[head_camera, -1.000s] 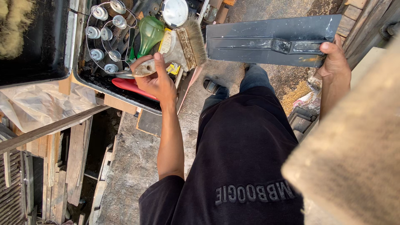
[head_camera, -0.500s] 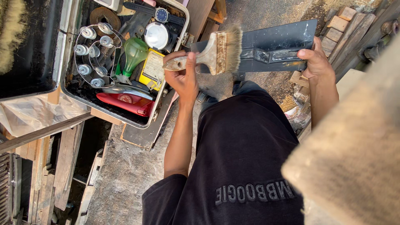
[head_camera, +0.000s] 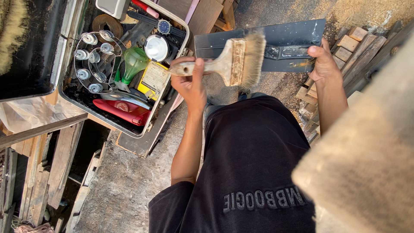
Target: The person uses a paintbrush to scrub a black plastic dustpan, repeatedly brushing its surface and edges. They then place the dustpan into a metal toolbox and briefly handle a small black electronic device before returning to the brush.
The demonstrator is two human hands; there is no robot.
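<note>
Above gritty concrete, left hand (head_camera: 189, 82) fingers clasp the brush (head_camera: 235, 60); right hand (head_camera: 323, 64) grips the trowel (head_camera: 263, 41).

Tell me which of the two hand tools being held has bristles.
The paintbrush in the left hand: wooden handle, pale bristles fanned out. The tool in the right hand is a flat dark metal trowel, no bristles.

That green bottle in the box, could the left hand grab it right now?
Probably not right away. The left hand is already full, wrapped around the handle of the paintbrush. The green bottle lies close by in the open box with nothing covering it, so the way looks free once the brush is put down.
</note>
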